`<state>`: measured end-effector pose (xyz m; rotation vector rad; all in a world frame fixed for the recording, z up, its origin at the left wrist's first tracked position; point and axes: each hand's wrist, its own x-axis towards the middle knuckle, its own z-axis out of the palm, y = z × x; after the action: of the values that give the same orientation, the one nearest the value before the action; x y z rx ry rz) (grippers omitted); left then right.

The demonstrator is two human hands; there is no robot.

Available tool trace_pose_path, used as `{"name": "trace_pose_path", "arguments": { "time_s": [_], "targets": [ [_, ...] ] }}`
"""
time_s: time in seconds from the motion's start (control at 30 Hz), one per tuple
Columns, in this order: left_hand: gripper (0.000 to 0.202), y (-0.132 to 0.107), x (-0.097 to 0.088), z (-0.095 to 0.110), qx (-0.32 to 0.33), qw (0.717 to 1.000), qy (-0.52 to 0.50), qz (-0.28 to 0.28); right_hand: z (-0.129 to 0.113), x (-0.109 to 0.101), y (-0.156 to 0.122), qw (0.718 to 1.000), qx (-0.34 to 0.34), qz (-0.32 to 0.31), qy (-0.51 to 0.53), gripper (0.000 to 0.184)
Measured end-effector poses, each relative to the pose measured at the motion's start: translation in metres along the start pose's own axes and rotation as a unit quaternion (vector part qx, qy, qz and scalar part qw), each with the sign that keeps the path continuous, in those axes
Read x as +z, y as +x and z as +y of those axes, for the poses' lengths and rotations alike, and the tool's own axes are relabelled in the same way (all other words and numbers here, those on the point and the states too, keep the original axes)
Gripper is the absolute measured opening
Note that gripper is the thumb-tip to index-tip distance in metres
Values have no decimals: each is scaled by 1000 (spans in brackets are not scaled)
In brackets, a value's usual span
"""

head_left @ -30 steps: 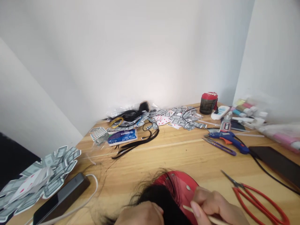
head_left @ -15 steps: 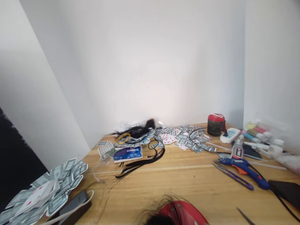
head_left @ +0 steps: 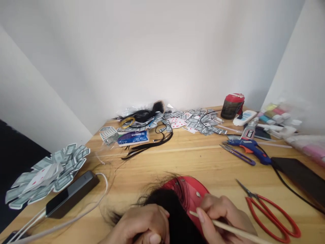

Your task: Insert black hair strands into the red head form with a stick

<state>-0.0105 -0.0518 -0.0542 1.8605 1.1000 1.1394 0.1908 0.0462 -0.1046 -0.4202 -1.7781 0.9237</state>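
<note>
Plain white walls (head_left: 162, 61) fill the top of the frame, and below them there's a wooden table (head_left: 182, 159) with clutter pushed mostly to the back and sides, I'd guess so the middle is left for working.

Single head cam view. Main thing is the black hair (head_left: 175, 210), bottom centre, draped over part of a red piece (head_left: 200, 184) that pokes out above and right of it. Left hand (head_left: 142, 222) is curled up against the hair's left side, probably to steady it. Can't tell if those fingers are actually gripping strands, they're turned too far under. Right hand (head_left: 223, 217) is pinching a pale stick (head_left: 236, 230) between thumb and fingers, pretty close to the tip, which looks like a fine-control hold. Tip's over the red piece; can't tell if it's touching.

Scissors (head_left: 274, 213) sit lower right, handles toward the person, so handy for a quick grab. Glue gun (head_left: 251, 147) and purple snips (head_left: 238, 154) are farther up on the right. Cut-up cards (head_left: 205, 122) heap along the back, and a black box (head_left: 72, 195) with a white cable (head_left: 105, 188) is lower left, off to the side.
</note>
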Motion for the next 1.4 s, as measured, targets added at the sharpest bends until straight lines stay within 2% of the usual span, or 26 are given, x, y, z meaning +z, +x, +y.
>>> {"name": "trace_pose_path", "arguments": {
  "time_s": [0.1, 0.2, 0.37, 0.47, 0.57, 0.73, 0.87, 0.97, 1.27, 1.4],
  "targets": [
    [38, 0, -1, 8, -30, 999, 13, -9, -4, -5, 1, 1000, 5, -16, 6, 26],
    [39, 1, -1, 10, -32, 999, 15, -16, -7, -8, 3, 999, 11, -46, 23, 27],
    [33, 2, -1, 13, -40, 999, 12, -16, -8, -6, 7, 998, 16, -25, 54, 27],
    [34, 0, -2, 13, -43, 999, 14, -19, -8, -7, 6, 998, 20, -37, 49, 28],
    [37, -2, -3, 13, -49, 999, 16, -17, -8, -9, 3, 997, 21, -60, 37, 29],
    [36, 0, -2, 14, -51, 998, 20, -20, -12, -9, 10, 999, -9, -39, 14, 31],
    [36, 3, -2, 14, -48, 999, 17, -15, -15, -10, 19, 994, -48, -90, -36, 33],
    [34, 4, -2, 14, -42, 999, 21, -8, -14, -11, 20, 992, -65, -96, -53, 35],
    [36, -2, -2, 14, -45, 999, 21, -10, -17, -10, 22, 986, -72, -105, -112, 40],
    [36, 1, -2, 16, -52, 998, 23, -7, -16, -10, 19, 986, -67, -107, -106, 38]
  ]
}}
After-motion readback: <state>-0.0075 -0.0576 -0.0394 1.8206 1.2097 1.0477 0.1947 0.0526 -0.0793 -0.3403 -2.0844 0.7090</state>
